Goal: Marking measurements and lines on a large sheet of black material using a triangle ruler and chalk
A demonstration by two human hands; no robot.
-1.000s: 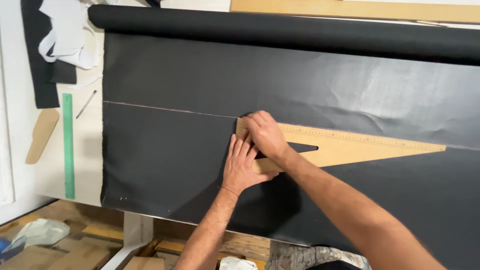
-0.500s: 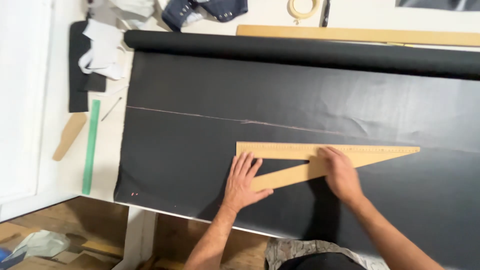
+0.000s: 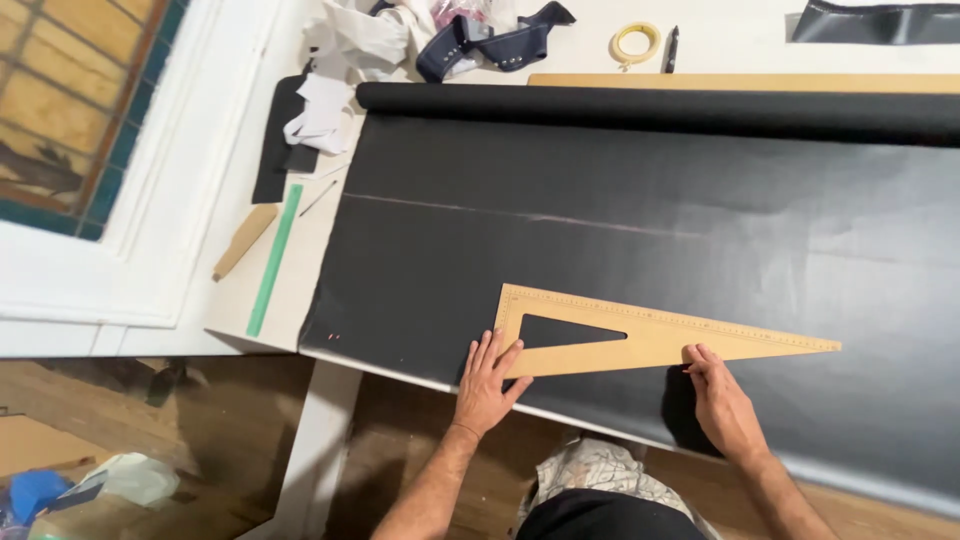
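Done: we see one pale chalk line [image 3: 520,215] drawn across the black cloth [image 3: 600,260], beyond the wooden triangle ruler [image 3: 650,345] | left: none beside the ruler yet | left hand [image 3: 487,385] flat, pressing its near corner | right hand [image 3: 722,405] pinching something small at its near edge | cloth matte, smooth, unrolled from the roll [image 3: 650,110].

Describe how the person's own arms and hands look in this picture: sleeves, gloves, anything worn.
Both forearms are bare, with no sleeves in view. The left hand and right hand wear no gloves. No rings, watch or wristbands are visible, and the fingers are uncovered.
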